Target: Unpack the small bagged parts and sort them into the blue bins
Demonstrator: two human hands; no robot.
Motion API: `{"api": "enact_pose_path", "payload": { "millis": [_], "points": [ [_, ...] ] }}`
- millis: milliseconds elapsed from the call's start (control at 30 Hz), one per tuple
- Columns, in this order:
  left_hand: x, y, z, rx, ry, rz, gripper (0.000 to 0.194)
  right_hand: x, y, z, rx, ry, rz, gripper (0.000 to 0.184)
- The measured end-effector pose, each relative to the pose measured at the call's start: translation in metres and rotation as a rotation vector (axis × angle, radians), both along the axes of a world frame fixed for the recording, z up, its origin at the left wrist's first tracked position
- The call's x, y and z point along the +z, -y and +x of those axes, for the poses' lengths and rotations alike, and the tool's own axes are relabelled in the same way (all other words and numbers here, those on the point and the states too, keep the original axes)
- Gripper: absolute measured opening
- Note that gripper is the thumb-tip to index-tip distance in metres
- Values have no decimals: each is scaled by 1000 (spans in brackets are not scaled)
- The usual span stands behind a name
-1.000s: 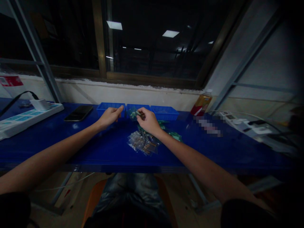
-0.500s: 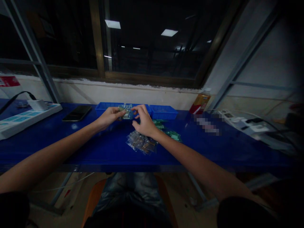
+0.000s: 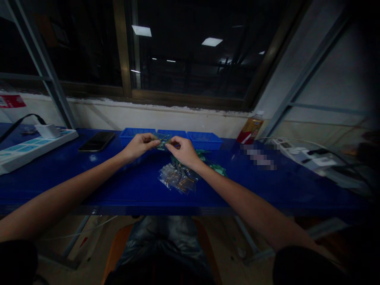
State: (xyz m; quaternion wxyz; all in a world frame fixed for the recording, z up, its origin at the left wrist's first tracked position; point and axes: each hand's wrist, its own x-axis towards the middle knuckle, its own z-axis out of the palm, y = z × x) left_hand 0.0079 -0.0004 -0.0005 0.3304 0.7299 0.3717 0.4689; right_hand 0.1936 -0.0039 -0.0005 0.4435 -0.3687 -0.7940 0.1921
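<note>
A small clear plastic bag (image 3: 163, 138) with greenish contents is stretched between my two hands, just in front of the blue bins. My left hand (image 3: 141, 145) pinches its left side between thumb and fingers. On the other side, my right hand (image 3: 183, 151) is closed on the bag's right edge. What exactly lies inside is too blurred to tell. Below my right hand, a pile of clear bags (image 3: 178, 178) with small brass-coloured pieces lies on the blue table (image 3: 127, 184). Green bagged pieces (image 3: 218, 170) lie to the right, partly hidden by my right wrist.
Blue bins (image 3: 204, 138) stand in a row along the wall. A phone (image 3: 97, 141) and a white power strip (image 3: 38, 147) lie at the left. At the right are a drink bottle (image 3: 251, 127) and another power strip (image 3: 311, 156) with cables.
My right hand has moved in and closed on the right side of the bag, where before its fingers were apart beside it. My left hand keeps its hold.
</note>
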Motion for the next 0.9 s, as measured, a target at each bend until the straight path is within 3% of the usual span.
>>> {"api": "enact_pose_path", "payload": {
  "millis": [200,467,633,767,900],
  "points": [
    [2,-3,-3,4,8,114,22,1,0,1,-33,-5,33,13],
    [1,-4,-4,21,5,125,21,-1,-4,2,-55,-36,150,8],
    [0,-4,-4,105,-69,171,25,-3,-7,3,-106,-22,202,9],
    [-2,-7,-8,189,-61,-35,40,-3,-5,6,-161,70,323,8],
    [-3,-6,-11,-36,-10,-485,65,0,3,8,-119,150,433,10]
  ]
}}
